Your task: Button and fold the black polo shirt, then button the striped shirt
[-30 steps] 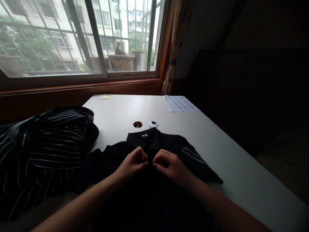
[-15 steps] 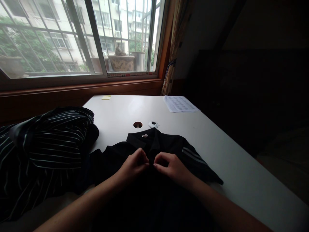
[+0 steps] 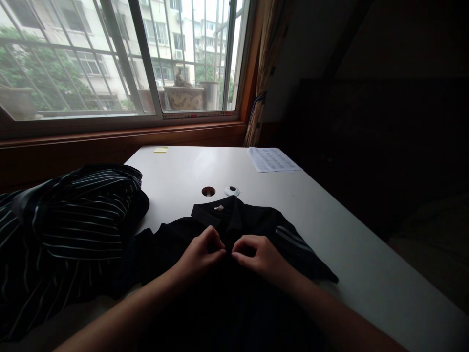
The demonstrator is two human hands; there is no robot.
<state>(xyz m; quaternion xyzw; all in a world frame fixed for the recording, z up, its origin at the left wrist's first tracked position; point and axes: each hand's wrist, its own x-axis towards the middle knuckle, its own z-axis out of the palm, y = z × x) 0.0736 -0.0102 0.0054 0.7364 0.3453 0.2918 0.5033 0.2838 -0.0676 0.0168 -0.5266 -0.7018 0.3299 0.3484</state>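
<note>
Spreading across a white desk (image 3: 176, 171), a dark collared shirt (image 3: 256, 220) is pinched below its collar (image 3: 205, 215) by the left hand (image 3: 200, 252) and right hand (image 3: 262, 254), fingers curled, thumbs and fingertips closed; whether a button is caught cannot be told. The cloth is judged light, soft and limp, best gripped along the front opening's doubled edges.

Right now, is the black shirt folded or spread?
Spread up top: the shirt has both sleeves out; lower part too dark to tell.
</note>
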